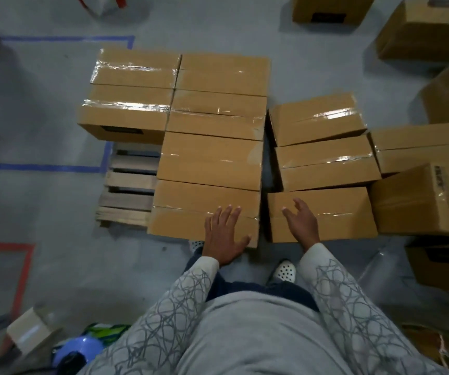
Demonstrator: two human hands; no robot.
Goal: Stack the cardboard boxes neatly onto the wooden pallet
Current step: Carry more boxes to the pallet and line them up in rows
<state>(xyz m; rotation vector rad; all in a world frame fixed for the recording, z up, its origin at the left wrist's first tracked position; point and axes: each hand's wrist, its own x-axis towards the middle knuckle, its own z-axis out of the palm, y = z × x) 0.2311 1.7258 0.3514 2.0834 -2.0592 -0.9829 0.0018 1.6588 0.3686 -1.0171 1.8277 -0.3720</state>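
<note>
A wooden pallet (130, 190) lies on the grey floor, its near-left slats bare. Several taped cardboard boxes cover the rest of it in two columns. My left hand (224, 235) lies flat with spread fingers on the near right corner of the closest pallet box (191, 212). To the right of the pallet, off it, three boxes stand in a row on the floor. My right hand (302, 221) hovers with fingers spread over the left part of the nearest floor box (334, 212); contact is unclear.
More cardboard boxes (421, 196) crowd the right side and far right corner. Blue tape lines (39, 167) and red tape (23, 272) mark the floor at left. A small box, a blue round object and bags lie near my feet at lower left.
</note>
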